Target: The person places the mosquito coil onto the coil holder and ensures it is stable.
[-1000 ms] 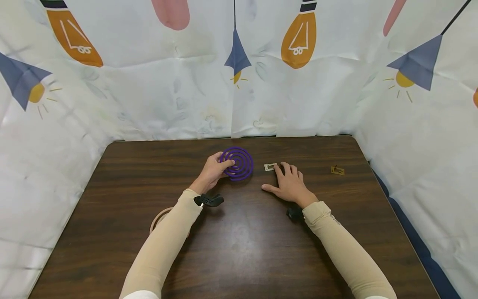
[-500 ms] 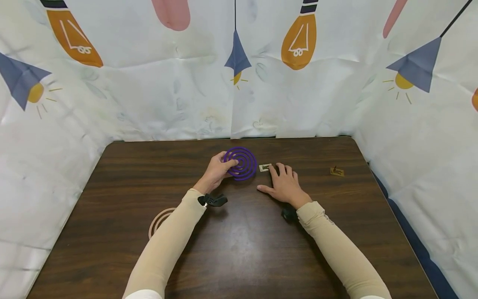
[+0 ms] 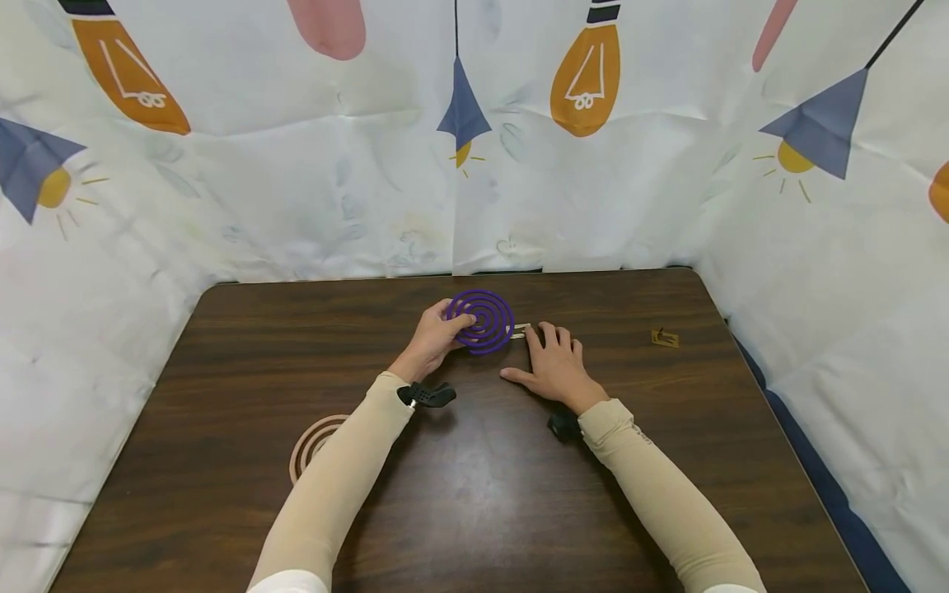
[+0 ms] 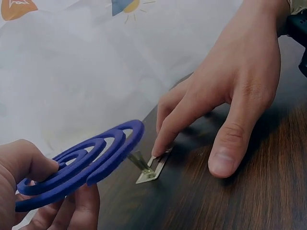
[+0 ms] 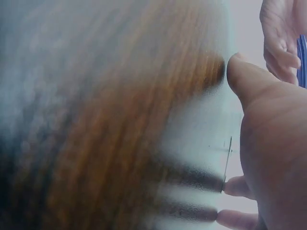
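My left hand (image 3: 430, 339) pinches a purple mosquito coil (image 4: 136, 130) between the thumb on top and the fingers underneath, holding it tilted above the table. Just beyond the coil's edge, a small metal coil stand (image 4: 153, 175) lies flat with a narrow prong bent upward toward the coil. My right hand (image 3: 558, 366) is spread over the table, its index fingertip resting on the far end of that stand and its thumb off to the side. In the head view the coil partly covers the stand.
Farther right lies another small brass-coloured stand (image 3: 665, 338). A tan mosquito coil (image 3: 300, 451) rests at the left, partly under my left forearm. The dark wooden table (image 3: 474, 511) ends at a white patterned cloth wall (image 3: 356, 189) behind and at the sides.
The right hand has slid the stand leftward along the table. My left hand has carried the purple coil slightly right, so the coil now overlaps the stand in the head view.
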The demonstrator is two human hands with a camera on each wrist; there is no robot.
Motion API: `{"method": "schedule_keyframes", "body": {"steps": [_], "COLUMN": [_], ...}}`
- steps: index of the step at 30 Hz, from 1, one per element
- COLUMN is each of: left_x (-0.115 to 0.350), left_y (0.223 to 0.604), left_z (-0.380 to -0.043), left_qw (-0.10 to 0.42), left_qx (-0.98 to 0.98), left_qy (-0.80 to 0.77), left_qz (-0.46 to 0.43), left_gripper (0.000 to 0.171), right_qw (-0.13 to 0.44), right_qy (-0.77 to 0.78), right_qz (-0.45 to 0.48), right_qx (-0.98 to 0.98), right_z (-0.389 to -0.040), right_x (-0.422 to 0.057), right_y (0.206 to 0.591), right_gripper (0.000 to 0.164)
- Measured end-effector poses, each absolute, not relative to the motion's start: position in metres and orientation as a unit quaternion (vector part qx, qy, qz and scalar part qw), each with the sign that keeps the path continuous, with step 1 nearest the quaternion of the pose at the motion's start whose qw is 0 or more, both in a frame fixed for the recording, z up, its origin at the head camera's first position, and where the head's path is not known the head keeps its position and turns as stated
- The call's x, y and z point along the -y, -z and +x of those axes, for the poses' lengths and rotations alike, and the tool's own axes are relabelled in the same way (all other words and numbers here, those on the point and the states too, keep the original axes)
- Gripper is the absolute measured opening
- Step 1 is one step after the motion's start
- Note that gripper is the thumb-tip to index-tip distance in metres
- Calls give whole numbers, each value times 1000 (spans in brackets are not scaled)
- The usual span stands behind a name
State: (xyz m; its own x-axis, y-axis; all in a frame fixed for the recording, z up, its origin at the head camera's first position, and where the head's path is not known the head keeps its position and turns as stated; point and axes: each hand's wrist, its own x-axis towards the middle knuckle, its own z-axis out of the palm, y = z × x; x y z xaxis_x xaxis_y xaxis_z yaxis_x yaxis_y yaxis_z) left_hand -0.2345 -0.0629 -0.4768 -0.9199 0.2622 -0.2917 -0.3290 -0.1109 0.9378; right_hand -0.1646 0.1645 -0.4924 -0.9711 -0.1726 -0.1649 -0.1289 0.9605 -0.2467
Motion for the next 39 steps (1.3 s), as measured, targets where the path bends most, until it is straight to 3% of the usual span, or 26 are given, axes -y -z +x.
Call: {"method": "schedule_keyframes", "body": {"steps": [28,39], "left_x": [33,23], "left_y": [487,491], "left_z": [-235,-235], "left_qw": [212,211], "left_qx": [-621,-605], "left_qy": [-753,-765], "left_qz": [-52,-63], "left_gripper": [28,20], "right_qw": [112,104], "right_qy": [101,95], "right_qz": [-80,-81], "right_qx": [-985,-987], "right_z": [-167,-165], "right_x": [-166,-165], "right_y": [491,489], "right_gripper": [101,100]}}
